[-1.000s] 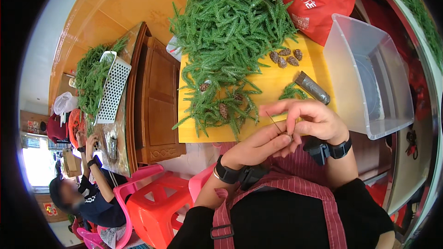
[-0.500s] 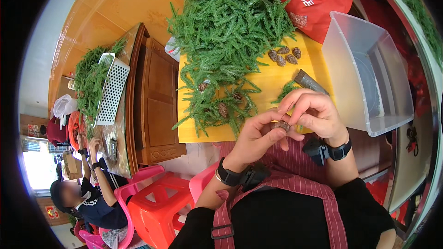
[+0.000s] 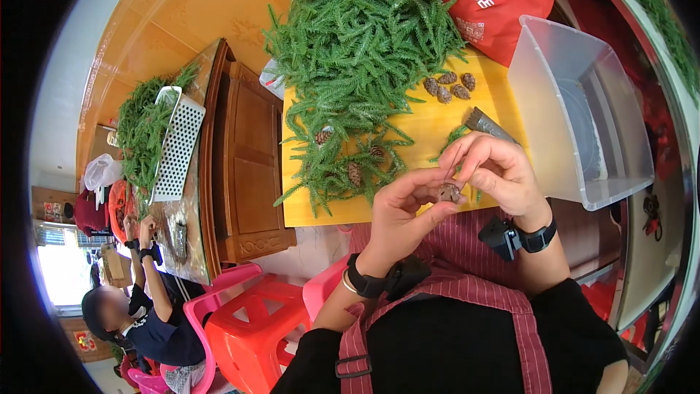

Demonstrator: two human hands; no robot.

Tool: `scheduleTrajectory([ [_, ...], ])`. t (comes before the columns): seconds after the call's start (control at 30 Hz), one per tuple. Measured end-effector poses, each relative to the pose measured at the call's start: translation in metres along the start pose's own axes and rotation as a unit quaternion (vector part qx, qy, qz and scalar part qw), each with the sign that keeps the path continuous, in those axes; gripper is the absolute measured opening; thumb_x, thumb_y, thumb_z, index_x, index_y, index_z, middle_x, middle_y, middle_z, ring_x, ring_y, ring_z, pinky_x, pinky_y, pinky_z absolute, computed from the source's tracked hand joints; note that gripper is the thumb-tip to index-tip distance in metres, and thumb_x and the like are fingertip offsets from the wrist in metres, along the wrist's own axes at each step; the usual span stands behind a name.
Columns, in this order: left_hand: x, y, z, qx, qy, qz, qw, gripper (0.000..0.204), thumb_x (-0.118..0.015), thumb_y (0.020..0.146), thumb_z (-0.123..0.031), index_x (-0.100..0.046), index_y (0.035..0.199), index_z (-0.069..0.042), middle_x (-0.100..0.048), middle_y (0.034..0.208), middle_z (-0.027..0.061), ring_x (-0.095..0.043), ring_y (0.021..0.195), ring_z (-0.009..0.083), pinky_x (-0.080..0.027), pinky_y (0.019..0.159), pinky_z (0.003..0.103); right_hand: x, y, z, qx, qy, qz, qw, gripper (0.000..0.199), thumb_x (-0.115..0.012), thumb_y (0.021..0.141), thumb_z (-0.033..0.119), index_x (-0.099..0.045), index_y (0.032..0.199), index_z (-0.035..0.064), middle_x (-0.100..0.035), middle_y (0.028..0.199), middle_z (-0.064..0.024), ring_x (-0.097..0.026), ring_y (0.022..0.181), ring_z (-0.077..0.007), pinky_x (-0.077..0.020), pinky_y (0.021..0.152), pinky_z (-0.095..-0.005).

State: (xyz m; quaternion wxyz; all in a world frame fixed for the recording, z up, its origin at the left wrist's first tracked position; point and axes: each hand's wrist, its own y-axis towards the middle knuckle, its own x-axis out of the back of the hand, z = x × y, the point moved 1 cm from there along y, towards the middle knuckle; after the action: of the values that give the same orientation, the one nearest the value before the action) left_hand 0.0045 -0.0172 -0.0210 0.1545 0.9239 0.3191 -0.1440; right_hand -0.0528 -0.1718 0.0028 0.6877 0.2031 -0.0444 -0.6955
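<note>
Above the near edge of the yellow table, my left hand (image 3: 407, 208) grips a small brown pine cone (image 3: 449, 192) between thumb and fingers. My right hand (image 3: 503, 175) is pinched just above the cone on a thin dark strand, which looks like wire. Beyond my right hand lies a bundle of thin grey strips or wires (image 3: 490, 124), with a small green sprig (image 3: 453, 136) beside it. Several loose pine cones (image 3: 447, 92) sit in a cluster farther back. To the left, a green artificial branch (image 3: 343, 171) has pine cones among its needles.
A large heap of green branches (image 3: 364, 36) covers the table's far left. A red bag (image 3: 503, 11) of pine cones stands behind, and a clear plastic bin (image 3: 583, 113) to the right. Red stools (image 3: 255, 328) and a seated co-worker (image 3: 157, 328) are at left.
The pine cone has turned in my left hand, showing a paler face. My right fingers have shifted slightly, and the thin strand now shows more clearly. The co-worker's arms moved a little.
</note>
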Motion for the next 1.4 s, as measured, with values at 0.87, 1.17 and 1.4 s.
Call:
scheduleTrajectory([
  [0.87, -0.004, 0.000, 0.000, -0.026, 0.032, -0.102, 0.994, 0.032, -0.058, 0.081, 0.001, -0.052, 0.112, 0.006, -0.062, 0.096, 0.0123, -0.062, 0.081, 0.0165, -0.050, 0.075, 0.027, 0.000, -0.003, 0.000, 0.011, -0.094, 0.007, 0.995, 0.003, -0.050, 0.084, 0.001, -0.052, 0.085, 0.0015, -0.050, 0.115, -0.0275, -0.056, 0.098, -0.0245, -0.0452, 0.083, -0.0351],
  [1.17, -0.003, 0.000, 0.003, -0.023, 0.003, -0.101, 0.995, 0.032, -0.056, 0.080, 0.007, -0.053, 0.112, 0.004, -0.061, 0.099, 0.0137, -0.061, 0.087, 0.0158, -0.049, 0.077, 0.025, -0.001, 0.000, 0.004, -0.040, -0.083, -0.003, 0.996, 0.006, -0.049, 0.087, 0.006, -0.050, 0.083, 0.0022, -0.050, 0.116, -0.0272, -0.055, 0.099, -0.0228, -0.0451, 0.083, -0.0339],
  [1.4, -0.003, 0.001, 0.002, -0.023, -0.003, -0.108, 0.994, 0.030, -0.055, 0.081, 0.005, -0.053, 0.112, 0.005, -0.061, 0.100, 0.0146, -0.061, 0.087, 0.0170, -0.050, 0.078, 0.027, -0.003, 0.001, 0.004, -0.035, -0.067, -0.001, 0.997, 0.006, -0.047, 0.088, 0.006, -0.047, 0.085, 0.0006, -0.049, 0.116, -0.0282, -0.057, 0.095, -0.0221, -0.0462, 0.081, -0.0335],
])
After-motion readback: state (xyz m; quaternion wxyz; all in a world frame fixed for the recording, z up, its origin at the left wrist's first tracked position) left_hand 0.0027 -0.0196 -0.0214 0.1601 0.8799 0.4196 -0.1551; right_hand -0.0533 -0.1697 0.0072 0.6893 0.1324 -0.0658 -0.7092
